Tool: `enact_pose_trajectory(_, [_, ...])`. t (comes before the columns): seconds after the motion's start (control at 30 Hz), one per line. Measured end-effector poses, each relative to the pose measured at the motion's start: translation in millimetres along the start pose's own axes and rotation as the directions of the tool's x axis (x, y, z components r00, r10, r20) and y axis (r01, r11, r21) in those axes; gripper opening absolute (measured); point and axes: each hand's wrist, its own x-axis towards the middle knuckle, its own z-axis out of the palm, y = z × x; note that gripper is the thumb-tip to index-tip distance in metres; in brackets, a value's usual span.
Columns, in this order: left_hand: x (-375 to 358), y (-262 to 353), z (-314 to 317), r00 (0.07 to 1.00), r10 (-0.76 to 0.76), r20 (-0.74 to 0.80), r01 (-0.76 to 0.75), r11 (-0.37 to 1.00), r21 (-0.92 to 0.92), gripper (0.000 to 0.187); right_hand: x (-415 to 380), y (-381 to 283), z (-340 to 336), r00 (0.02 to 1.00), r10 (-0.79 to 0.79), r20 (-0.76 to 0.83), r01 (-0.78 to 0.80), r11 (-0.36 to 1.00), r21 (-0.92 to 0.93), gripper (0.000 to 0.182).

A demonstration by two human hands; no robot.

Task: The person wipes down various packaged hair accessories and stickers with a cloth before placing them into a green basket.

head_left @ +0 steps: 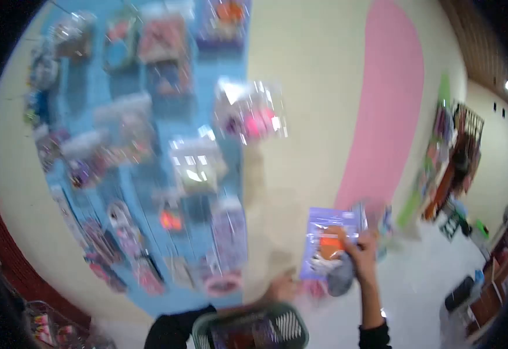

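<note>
My right hand (366,253) is closed on a purple-backed packet (318,224) with a clear front and something orange inside. A round grey item (340,276) and other blurred clear packaging sit close against that hand. My left hand (283,287) is beside the wall, just beyond a green plastic basket (298,317). Its fingers are smeared by motion, and the basket partly covers the left forearm. Dark packaged items (245,336) lie in the basket. Near the left hand is a blurred pink item (313,289).
A blue display panel (199,75) on the left holds several hanging clear packets, one with bright pink contents (258,122) at its right edge. A pink shape (391,99) is painted on the cream wall. Farther right, goods hang from a rack (466,139).
</note>
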Motion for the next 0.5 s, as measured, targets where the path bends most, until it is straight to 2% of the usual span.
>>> enact_pose_trajectory(0.03, [-1, 2, 4, 0.996, -0.085, 0.005, 0.085, 0.994, -0.071, 0.047, 34, -27, -16, 0.925, 0.353, 0.144, -0.337, 0.933, -0.124, 0.017])
enact_pose_trajectory(0.07, [-3, 1, 5, 0.989, -0.146, -0.005, 0.145, 0.984, -0.109, 0.048, 70, -56, -18, 0.97, 0.171, 0.171, -0.193, 0.973, 0.123, 0.019])
enact_pose_trajectory(0.1, [-1, -1, 1, 0.987, -0.158, 0.029, 0.16, 0.965, -0.209, 0.046, 105, -86, -10, 0.992, -0.011, 0.129, -0.017, 0.977, 0.214, 0.02])
enact_pose_trajectory(0.13, [0, 5, 1, 0.991, -0.134, 0.03, 0.137, 0.973, -0.185, 0.046, 143, -99, -10, 0.97, -0.066, 0.232, 0.024, 0.983, 0.182, 0.023])
enact_pose_trajectory(0.17, [-2, 12, 5, 0.99, -0.138, 0.028, 0.14, 0.986, -0.095, 0.046, 174, -128, 5, 0.955, -0.117, 0.271, 0.039, 0.96, 0.277, 0.026])
enact_pose_trajectory(0.2, [-3, 17, 7, 0.989, -0.149, 0.019, 0.149, 0.989, -0.009, 0.046, 197, -162, 20, 0.958, -0.061, 0.279, 0.001, 0.978, 0.211, 0.027])
enact_pose_trajectory(0.23, [-4, 21, 8, 0.99, -0.142, 0.011, 0.142, 0.99, -0.001, 0.046, 224, -178, 35, 0.928, -0.146, 0.342, 0.046, 0.958, 0.285, 0.027])
enact_pose_trajectory(0.33, [-12, 29, 2, 0.983, -0.181, 0.0, 0.181, 0.983, 0.035, 0.05, 301, -186, 82, 0.894, -0.254, 0.37, 0.087, 0.907, 0.413, 0.028])
enact_pose_trajectory(0.43, [-21, 31, -14, 0.987, -0.154, -0.046, 0.156, 0.987, 0.047, 0.047, 324, -200, 103, 0.892, -0.25, 0.376, 0.015, 0.849, 0.528, 0.027])
enact_pose_trajectory(0.5, [-29, 33, -23, 0.991, -0.121, -0.064, 0.122, 0.992, 0.021, 0.045, 334, -204, 109, 0.897, -0.261, 0.358, 0.03, 0.842, 0.539, 0.028])
